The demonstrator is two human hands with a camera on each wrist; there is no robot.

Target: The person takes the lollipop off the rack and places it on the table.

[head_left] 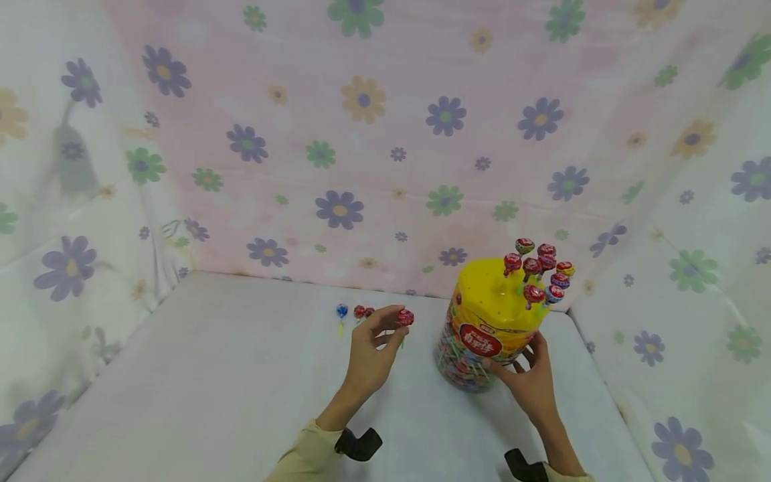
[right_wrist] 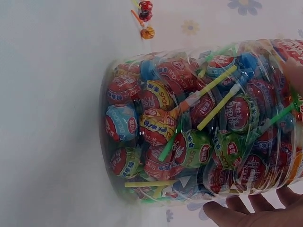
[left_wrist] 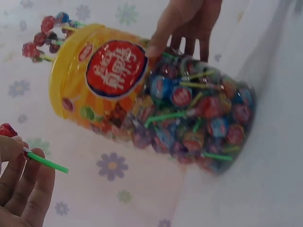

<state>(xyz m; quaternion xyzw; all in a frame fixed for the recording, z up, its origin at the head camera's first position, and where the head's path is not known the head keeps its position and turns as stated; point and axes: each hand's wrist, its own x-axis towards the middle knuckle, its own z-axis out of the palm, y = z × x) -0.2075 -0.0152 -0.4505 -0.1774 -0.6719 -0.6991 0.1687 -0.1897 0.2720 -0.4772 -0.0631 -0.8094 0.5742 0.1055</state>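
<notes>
My left hand (head_left: 370, 358) pinches a red-wrapped lollipop (head_left: 405, 317) between thumb and fingers, just left of a large candy jar. In the left wrist view its green stick (left_wrist: 49, 163) points toward the jar. The clear jar (right_wrist: 213, 113) has a yellow lid (head_left: 482, 284) and is packed with wrapped lollipops. Several lollipops (head_left: 533, 268) stand stick-down in the lid, mostly on its right side. Low on the jar's right side, my right hand (head_left: 533, 385) grips it, thumb in front on the wall and the other fingers partly hidden behind.
A blue lollipop (head_left: 342, 310) and red lollipops (head_left: 359, 311) lie on the white table (head_left: 211, 375) beyond my left hand. The right wrist view also shows an orange lollipop (right_wrist: 147, 32) there. Flower-print cloth (head_left: 397, 134) hangs at the back and both sides.
</notes>
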